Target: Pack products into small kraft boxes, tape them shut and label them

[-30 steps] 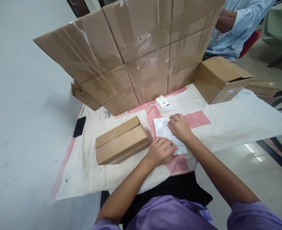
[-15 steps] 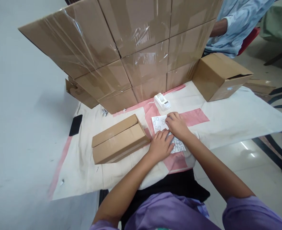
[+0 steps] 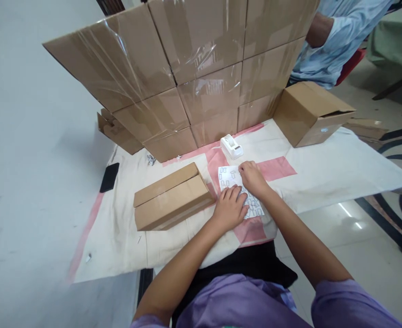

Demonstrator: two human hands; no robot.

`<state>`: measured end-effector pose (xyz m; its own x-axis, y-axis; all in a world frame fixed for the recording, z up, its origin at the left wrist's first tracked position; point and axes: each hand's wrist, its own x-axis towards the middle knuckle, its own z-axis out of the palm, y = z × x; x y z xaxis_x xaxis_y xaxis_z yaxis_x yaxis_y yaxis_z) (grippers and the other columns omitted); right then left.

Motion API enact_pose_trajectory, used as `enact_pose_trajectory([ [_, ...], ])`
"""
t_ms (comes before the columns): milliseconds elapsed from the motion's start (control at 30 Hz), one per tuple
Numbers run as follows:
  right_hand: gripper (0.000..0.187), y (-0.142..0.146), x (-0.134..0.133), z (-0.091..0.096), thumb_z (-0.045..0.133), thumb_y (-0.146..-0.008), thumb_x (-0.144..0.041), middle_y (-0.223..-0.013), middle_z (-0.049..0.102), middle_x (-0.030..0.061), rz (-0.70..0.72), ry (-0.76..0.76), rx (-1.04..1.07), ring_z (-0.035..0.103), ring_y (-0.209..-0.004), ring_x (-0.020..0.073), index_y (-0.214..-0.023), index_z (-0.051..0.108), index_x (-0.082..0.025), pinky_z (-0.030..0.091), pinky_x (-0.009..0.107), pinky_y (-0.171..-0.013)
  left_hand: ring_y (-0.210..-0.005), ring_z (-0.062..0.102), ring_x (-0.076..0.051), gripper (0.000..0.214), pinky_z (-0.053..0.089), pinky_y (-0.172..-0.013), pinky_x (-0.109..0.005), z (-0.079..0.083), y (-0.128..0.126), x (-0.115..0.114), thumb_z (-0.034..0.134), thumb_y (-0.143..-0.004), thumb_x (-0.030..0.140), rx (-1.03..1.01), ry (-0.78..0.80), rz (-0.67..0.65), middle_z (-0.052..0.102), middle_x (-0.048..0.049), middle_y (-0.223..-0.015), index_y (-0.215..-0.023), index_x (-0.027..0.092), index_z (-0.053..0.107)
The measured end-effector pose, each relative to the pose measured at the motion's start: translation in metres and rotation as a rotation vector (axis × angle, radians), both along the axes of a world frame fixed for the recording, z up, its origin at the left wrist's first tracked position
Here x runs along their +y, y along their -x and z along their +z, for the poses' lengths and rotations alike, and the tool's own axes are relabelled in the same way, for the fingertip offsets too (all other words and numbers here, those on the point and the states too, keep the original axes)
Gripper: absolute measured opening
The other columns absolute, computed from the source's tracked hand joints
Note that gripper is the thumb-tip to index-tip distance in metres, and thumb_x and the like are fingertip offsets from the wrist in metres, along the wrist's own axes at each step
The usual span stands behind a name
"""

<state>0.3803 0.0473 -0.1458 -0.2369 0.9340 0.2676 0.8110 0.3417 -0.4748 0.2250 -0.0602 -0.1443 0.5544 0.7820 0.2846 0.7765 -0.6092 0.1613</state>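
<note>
Left hand (image 3: 229, 210) lies spread on the marked sheet (image 3: 233, 179), right hand (image 3: 254, 181) curled at its right edge, grip unclear.

- No words, numbers or brands can be read.
- Sheet of paper (image 3: 228, 176) under the left hand (image 3: 230, 208) and right hand (image 3: 252, 179): small outlined shapes, mostly rectangles.
- Cardboard box (image 3: 308, 116), beyond and right of the right hand: a small pale mark (image 3: 324, 130), illegible.
- Tape dispenser (image 3: 231, 147), just ahead of both hands: small dark patch (image 3: 237, 148), illegible.
</note>
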Motion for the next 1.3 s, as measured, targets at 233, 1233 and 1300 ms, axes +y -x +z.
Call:
enact_pose_trajectory([
  [233,0.017,-0.003,0.0,0.003,0.044,-0.094,-0.016,-0.097,0.067,0.0132,0.013,0.01,0.137,0.059,-0.097,0.0299,-0.104,0.057,-0.019,0.043,0.044,-0.091,-0.139,0.049,-0.031,0.036,0.038,-0.116,-0.049,0.001,0.0,-0.001,0.047,-0.101,0.04,-0.002,0.01,-0.004,0.057,-0.0147,-0.144,-0.127,0.017,0.059],
  [1233,0.02,-0.002,-0.048,0.049,0.055,-0.1,-0.04,-0.09,0.065,0.0023,-0.014,0.019,0.946,0.066,-0.078,0.018,-0.112,0.057,-0.024,0.055,0.034,-0.076,-0.08,0.066,-0.022,0.03,0.046,-0.074,-0.037,0.018,0.007,-0.009,0.043,-0.101,0.036,-0.051,0.125,-0.038,0.07,-0.0075,-0.083,-0.095,0.021,0.068],
  [1300,0.02,-0.002,-0.068,0.057,0.057,-0.099,-0.041,-0.093,0.066,0.0033,-0.042,0.024,0.976,0.067,-0.079,0.0185,-0.111,0.059,-0.025,0.056,0.034,-0.076,-0.071,0.064,-0.021,0.03,0.044,-0.066,-0.035,0.021,0.003,-0.008,0.043,-0.101,0.036,-0.056,0.172,0.02,0.069,-0.0068,-0.079,-0.094,0.02,0.067],
])
